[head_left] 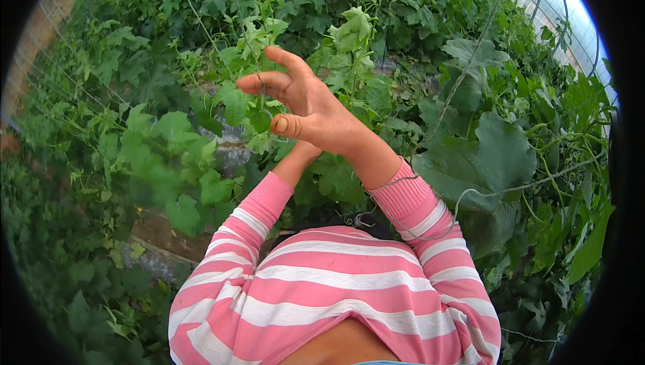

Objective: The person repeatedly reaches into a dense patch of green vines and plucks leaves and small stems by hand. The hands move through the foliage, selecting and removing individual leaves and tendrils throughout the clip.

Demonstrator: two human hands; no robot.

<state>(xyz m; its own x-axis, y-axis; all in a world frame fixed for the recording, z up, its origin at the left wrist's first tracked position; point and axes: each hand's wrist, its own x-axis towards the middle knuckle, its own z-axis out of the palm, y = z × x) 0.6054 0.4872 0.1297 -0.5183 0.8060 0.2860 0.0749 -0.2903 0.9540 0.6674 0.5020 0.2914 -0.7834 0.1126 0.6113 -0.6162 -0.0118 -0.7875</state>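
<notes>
My right hand [312, 106] is raised over the vines in the middle, its fingers stretched and thumb spread apart. A thin twine [261, 86] comes down from above and crosses by its fingers; whether it is looped on a finger I cannot make out. Behind and below it, my left hand [308, 152] shows only around the wrist; its fingers are hidden. Leafy climbing plants [232, 100] with lobed green leaves stand just beyond both hands. Grey string [459, 207] loops across my right sleeve near the cuff.
A slanting twisted string [463, 73] runs from the upper right toward my right wrist. Large broad leaves [494, 157] crowd the right side. More vines [87, 157] fill the left. Dark plastic sheeting [151, 257] lies on the soil. A translucent greenhouse wall [578, 22] curves at upper right.
</notes>
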